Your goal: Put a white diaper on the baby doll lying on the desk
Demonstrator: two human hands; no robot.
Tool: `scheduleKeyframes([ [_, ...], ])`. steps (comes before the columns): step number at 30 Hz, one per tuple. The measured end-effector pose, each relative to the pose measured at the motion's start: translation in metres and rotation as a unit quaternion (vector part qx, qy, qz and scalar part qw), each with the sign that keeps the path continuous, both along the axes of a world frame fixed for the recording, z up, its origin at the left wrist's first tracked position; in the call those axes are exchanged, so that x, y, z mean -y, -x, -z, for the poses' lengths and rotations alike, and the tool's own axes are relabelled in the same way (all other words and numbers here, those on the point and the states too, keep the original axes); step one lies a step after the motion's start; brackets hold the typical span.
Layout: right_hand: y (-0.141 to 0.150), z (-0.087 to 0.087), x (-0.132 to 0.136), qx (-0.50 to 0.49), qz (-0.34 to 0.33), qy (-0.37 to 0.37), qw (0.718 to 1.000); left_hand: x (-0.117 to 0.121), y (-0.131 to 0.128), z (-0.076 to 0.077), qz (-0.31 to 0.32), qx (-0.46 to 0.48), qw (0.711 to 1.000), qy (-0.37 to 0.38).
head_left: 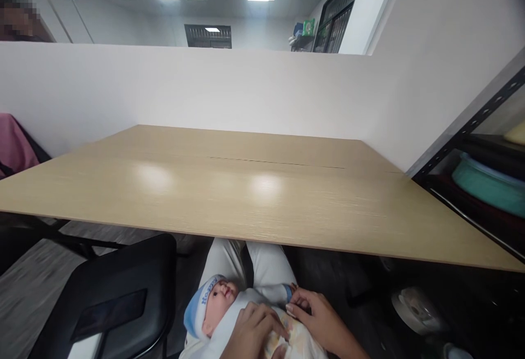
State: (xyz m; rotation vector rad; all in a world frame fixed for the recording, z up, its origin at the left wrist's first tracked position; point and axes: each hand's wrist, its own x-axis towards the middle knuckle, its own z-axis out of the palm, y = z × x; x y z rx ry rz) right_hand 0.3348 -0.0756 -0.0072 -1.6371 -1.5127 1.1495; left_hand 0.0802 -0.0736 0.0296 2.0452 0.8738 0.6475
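Head view: the baby doll (pixel 221 305) lies face-up across the lap (pixel 268 266) at six o'clock, its blue-and-white lettered cap (pixel 195 310) toward nine, sleeve blue-cuffed, lower clothing seemingly yellow-patterned. Left hand (pixel 256 323) rests on its clothing, right hand (pixel 314 315) beside its cuff; I cannot tell whether either grip is closed.

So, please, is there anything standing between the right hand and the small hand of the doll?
Nothing visible stands in the way. The right hand has its fingers right by the doll's hand, near the blue cuff. The left hand is over the doll's body, not between them.
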Motion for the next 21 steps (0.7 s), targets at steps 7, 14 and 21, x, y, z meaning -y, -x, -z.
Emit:
scheduleKeyframes([
  [7,-0.003,-0.009,-0.013,0.047,-0.001,-0.016,0.999,0.005,0.0,-0.032,-0.035,0.056,0.998,-0.022],
  [14,0.028,-0.095,0.012,-0.01,-0.197,0.033,0.98,-0.037,0.031,-0.039,-0.091,-0.033,0.995,-0.023],
  [21,0.02,-0.119,0.033,0.067,-0.141,-0.01,0.988,-0.055,0.053,-0.041,-0.133,-0.124,0.983,-0.009],
])
